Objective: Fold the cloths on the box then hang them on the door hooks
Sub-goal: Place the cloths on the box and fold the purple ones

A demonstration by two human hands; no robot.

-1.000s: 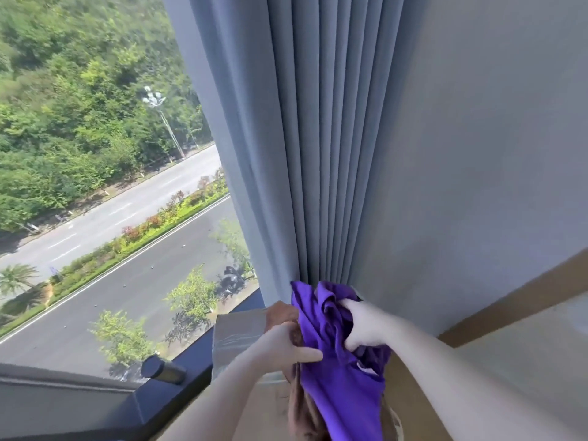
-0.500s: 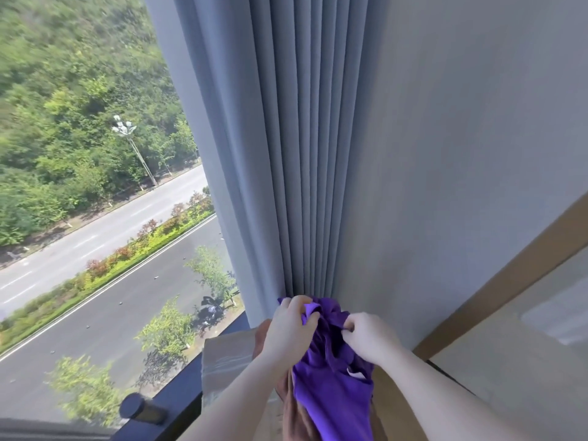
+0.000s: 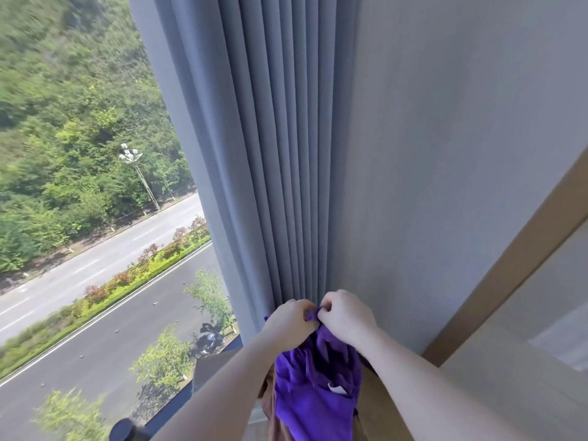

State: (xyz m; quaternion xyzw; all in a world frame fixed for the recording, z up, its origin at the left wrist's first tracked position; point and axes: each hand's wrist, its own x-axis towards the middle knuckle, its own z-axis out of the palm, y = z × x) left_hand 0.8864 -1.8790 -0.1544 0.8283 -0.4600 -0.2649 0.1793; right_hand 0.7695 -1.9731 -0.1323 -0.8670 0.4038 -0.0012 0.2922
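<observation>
Early stage: left hand point(image 3: 291, 323) and right hand point(image 3: 345, 318) both pinch the bunched purple cloth point(image 3: 313, 389), unfolded; brown cloth point(image 3: 276, 418) beneath, hanging pending.

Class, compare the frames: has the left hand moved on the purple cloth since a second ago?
Yes. The left hand has risen along the purple cloth and closed in on the right hand, nearer the curtain folds.

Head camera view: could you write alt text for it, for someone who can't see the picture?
Two bare hands, left hand and right hand, meet to pinch the top of a purple cloth, which hangs over a brown cloth. Behind stand a grey pleated curtain and a grey wall; a window on the left overlooks a road and trees.
</observation>
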